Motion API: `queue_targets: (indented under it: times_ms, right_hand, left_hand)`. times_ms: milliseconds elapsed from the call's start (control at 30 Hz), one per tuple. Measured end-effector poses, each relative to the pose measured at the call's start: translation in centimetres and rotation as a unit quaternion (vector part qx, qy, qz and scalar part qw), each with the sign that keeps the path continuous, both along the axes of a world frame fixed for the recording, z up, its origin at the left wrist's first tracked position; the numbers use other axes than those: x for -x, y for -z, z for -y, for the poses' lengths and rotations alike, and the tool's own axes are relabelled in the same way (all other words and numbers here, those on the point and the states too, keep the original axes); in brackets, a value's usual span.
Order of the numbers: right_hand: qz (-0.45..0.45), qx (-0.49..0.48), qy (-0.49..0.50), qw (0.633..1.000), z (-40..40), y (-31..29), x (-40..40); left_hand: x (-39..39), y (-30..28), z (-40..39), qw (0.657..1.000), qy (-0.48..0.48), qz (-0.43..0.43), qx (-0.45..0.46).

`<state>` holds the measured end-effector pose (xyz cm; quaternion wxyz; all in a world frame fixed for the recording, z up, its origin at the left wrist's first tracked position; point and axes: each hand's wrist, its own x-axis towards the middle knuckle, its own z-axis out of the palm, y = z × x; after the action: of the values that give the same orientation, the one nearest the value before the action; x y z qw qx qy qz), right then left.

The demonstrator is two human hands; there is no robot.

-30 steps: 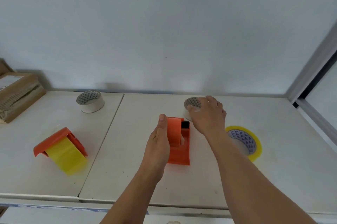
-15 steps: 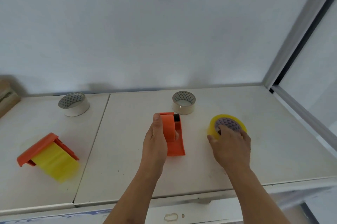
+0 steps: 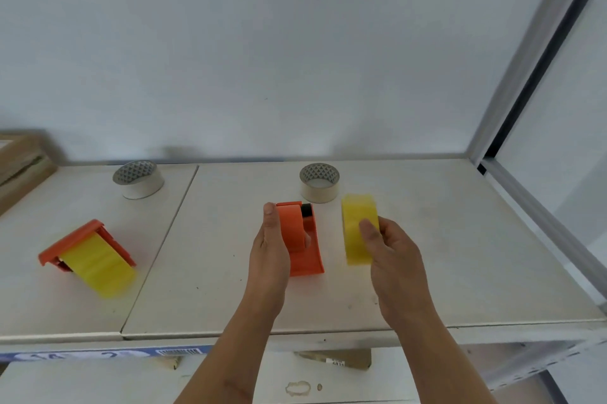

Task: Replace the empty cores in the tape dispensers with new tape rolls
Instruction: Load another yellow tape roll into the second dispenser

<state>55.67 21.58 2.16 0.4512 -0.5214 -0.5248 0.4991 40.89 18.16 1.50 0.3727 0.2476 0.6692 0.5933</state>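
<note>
Item: yellow tape roll (image 3: 359, 228), held on edge above the shelf (image 3: 443, 239) by the right hand (image 3: 395, 260), fingers closed round its near rim, thumb on the tread; its bore axis runs 9-to-3 o'clock. Counterpart: orange dispenser (image 3: 303, 244), standing just beside the roll at its 9 o'clock, long axis 12-to-6, steadied by the left hand (image 3: 271, 254), which is wrapped round its left flank with fingertips showing on the right side. Whether its spindle is bare cannot be told. The right hand is nearer the roll; nothing lies in the gap between roll and dispenser. Surroundings: one empty core (image 3: 319, 182) at the roll's 11 o'clock, near; second core (image 3: 138, 178) far at 10 o'clock; loaded dispenser (image 3: 90, 255) well apart at 9 o'clock.
</note>
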Motion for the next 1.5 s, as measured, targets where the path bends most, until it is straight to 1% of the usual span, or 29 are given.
queue_targets:
  times_ms: [100,200,267,333,433,500,700,900,967,1100,1133,1167,1233,1300,1333,1400,1500]
  right_hand:
    - [-0.031,-0.012,-0.025,0.999,1.0,0.4,0.5]
    - [-0.029,-0.020,-0.052,0.998,1.9,0.8,1.4]
    - [-0.005,-0.025,-0.071,0.997,2.5,0.9,2.1]
    - [0.015,-0.034,-0.073,0.997,2.8,1.0,2.7]
    - [-0.004,-0.023,-0.057,0.998,2.8,1.2,3.3]
    - [0.020,-0.020,-0.060,0.998,2.8,0.9,3.5]
    - [0.099,-0.060,-0.092,0.989,3.5,1.1,4.7]
    - [0.129,-0.050,-0.119,0.983,3.6,1.5,4.8]
    - [0.136,-0.054,-0.114,0.983,3.4,1.4,4.4]
    - [0.090,-0.054,-0.072,0.992,2.3,0.8,3.0]
    - [0.095,-0.060,-0.073,0.991,1.8,0.5,2.6]
    - [0.112,-0.066,-0.090,0.987,1.3,0.2,2.3]
    - [0.146,-0.084,-0.158,0.973,0.2,-0.7,1.8]
    - [0.164,-0.106,-0.228,0.954,-0.7,-1.3,1.7]
    - [0.165,-0.113,-0.247,0.948,-1.0,-1.4,1.8]
    - [0.152,-0.123,-0.244,0.950,-1.6,-1.2,2.1]
    - [0.120,-0.113,-0.212,0.963,-2.3,-0.9,2.7]
  left_hand:
    - [-0.9,-0.4,0.2,1.000,-0.009,0.018,0.002]
    - [-1.7,-0.6,0.5,1.000,-0.007,0.029,-0.002]
    - [-2.0,-0.8,0.8,0.999,0.000,0.035,0.001]
    - [-2.1,-0.8,1.1,0.999,0.009,0.044,0.004]
    - [-2.0,-1.0,1.2,0.999,0.013,0.049,0.004]
    - [-2.0,-1.1,1.3,0.998,0.027,0.050,0.001]
    - [-2.0,-0.4,1.6,0.995,0.080,0.064,-0.011]
    - [-1.3,-0.2,2.2,0.992,0.109,0.064,-0.023]
    - [-1.3,-0.2,2.3,0.991,0.123,0.056,-0.024]
    - [-1.5,-0.4,2.6,0.992,0.126,0.032,-0.008]
    - [-1.7,-0.4,2.8,0.992,0.125,0.031,-0.002]
    - [-1.8,-0.2,2.9,0.992,0.126,0.029,0.002]
    - [-1.7,0.1,3.0,0.991,0.129,0.021,0.014]
    - [-1.7,0.2,3.2,0.990,0.138,-0.011,0.010]
    - [-1.7,0.0,3.3,0.989,0.144,-0.024,0.006]
    - [-1.5,-0.1,3.3,0.985,0.160,-0.057,-0.007]
    - [-1.1,0.8,2.7,0.981,0.174,-0.086,-0.012]
